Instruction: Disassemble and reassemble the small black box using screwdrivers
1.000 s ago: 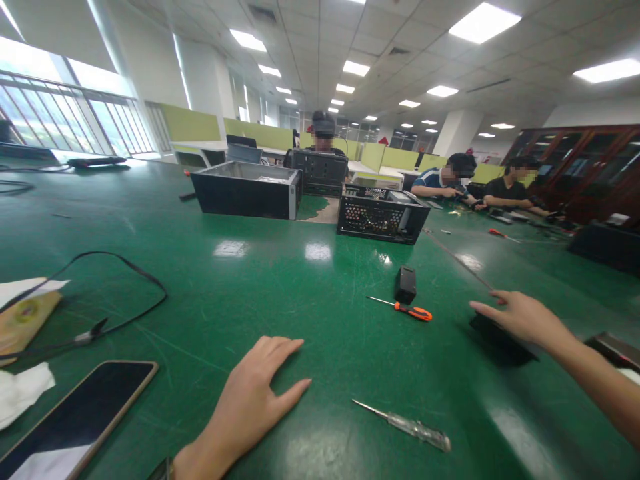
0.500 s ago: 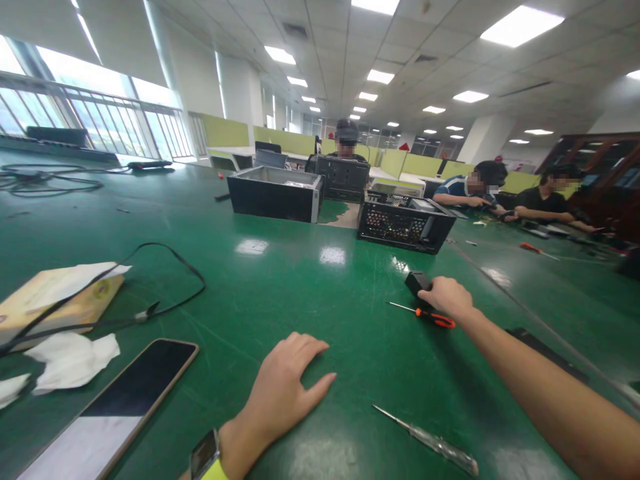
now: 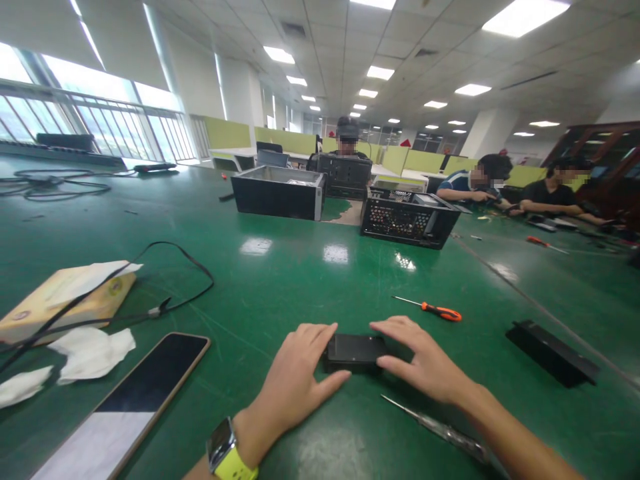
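Note:
A small black rectangular box (image 3: 358,349) lies flat on the green table in front of me, between my two hands. My left hand (image 3: 295,370), with a watch on its wrist, has its fingers at the box's back left corner and its thumb along the front. Around the right end, my right hand (image 3: 417,357) grips with thumb and fingers. A clear-handled screwdriver (image 3: 437,429) lies just below my right hand, its handle partly covered by the forearm. Beyond that hand is an orange-and-black screwdriver (image 3: 441,312).
A phone (image 3: 135,393), crumpled tissue (image 3: 95,353), a tissue pack (image 3: 95,300) and a black cable (image 3: 203,263) lie left. A long black part (image 3: 553,353) is at right. Two computer cases (image 3: 275,197) (image 3: 407,220) stand farther back. Several people sit beyond.
My right hand has brought the black box back toward me and left, beside my left hand. My left hand now meets its left end. The long black part at right is uncovered.

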`<action>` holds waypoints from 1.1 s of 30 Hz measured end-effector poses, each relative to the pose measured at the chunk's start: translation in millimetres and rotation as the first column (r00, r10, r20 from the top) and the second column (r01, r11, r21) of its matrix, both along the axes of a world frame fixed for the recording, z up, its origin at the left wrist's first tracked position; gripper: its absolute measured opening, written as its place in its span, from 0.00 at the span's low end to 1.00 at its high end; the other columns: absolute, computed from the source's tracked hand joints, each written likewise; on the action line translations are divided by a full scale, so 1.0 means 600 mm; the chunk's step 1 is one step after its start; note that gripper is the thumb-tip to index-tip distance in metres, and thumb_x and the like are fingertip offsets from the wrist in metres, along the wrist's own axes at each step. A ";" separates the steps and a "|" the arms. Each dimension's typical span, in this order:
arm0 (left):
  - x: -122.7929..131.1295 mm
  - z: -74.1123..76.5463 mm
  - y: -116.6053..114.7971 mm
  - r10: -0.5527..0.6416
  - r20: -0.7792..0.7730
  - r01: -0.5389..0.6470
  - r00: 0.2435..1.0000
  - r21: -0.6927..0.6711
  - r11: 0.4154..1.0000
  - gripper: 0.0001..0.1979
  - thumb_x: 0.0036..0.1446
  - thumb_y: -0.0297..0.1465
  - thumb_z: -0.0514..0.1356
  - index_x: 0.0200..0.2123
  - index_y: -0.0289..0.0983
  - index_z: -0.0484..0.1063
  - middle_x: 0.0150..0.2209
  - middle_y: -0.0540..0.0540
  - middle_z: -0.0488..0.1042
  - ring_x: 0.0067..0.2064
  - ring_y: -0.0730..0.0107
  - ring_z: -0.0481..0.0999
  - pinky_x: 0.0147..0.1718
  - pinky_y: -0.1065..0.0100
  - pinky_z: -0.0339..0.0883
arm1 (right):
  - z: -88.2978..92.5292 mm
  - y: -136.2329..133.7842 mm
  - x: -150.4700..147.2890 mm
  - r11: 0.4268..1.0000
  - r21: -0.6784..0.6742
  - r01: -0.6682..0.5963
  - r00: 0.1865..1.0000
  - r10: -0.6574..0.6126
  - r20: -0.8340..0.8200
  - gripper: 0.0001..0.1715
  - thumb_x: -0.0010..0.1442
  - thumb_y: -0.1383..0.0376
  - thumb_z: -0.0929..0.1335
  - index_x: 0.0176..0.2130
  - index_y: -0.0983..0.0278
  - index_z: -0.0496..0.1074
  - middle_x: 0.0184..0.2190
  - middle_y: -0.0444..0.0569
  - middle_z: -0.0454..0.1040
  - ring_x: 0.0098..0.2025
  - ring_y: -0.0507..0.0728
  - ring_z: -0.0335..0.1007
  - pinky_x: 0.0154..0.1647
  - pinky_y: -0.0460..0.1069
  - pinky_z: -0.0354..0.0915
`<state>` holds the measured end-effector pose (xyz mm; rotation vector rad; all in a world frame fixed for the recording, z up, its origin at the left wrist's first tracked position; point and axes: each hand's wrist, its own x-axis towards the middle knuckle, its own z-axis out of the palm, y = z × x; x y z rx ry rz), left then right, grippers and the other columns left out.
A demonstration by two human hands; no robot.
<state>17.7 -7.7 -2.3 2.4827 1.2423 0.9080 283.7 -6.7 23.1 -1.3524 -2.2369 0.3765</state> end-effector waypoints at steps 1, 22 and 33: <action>0.000 0.000 0.000 -0.007 -0.013 0.007 1.000 -0.014 1.000 0.27 0.58 0.38 0.64 0.58 0.39 0.64 0.53 0.39 0.73 0.52 0.51 0.70 0.50 0.51 0.67 | -0.007 0.007 0.022 0.994 0.039 0.103 0.994 -0.102 -0.040 0.27 0.59 0.52 0.69 0.55 0.57 0.72 0.54 0.51 0.74 0.57 0.63 0.65 0.59 0.60 0.60; 0.006 0.001 0.002 -0.034 0.079 0.041 0.996 -0.091 0.995 0.16 0.62 0.35 0.59 0.52 0.38 0.67 0.48 0.41 0.73 0.49 0.54 0.71 0.48 0.53 0.66 | -0.013 -0.007 0.126 0.940 -0.182 0.287 0.727 -0.338 -0.598 0.16 0.57 0.54 0.68 0.30 0.64 0.75 0.18 0.43 0.68 0.20 0.53 0.63 0.24 0.48 0.59; 0.007 0.001 0.005 -0.036 0.070 0.041 0.997 -0.070 0.997 0.16 0.62 0.35 0.59 0.52 0.38 0.68 0.47 0.41 0.73 0.48 0.54 0.71 0.47 0.53 0.67 | -0.002 -0.009 0.115 0.948 -0.132 0.291 0.827 -0.318 -0.465 0.16 0.59 0.55 0.65 0.30 0.63 0.73 0.17 0.41 0.66 0.20 0.52 0.60 0.23 0.47 0.56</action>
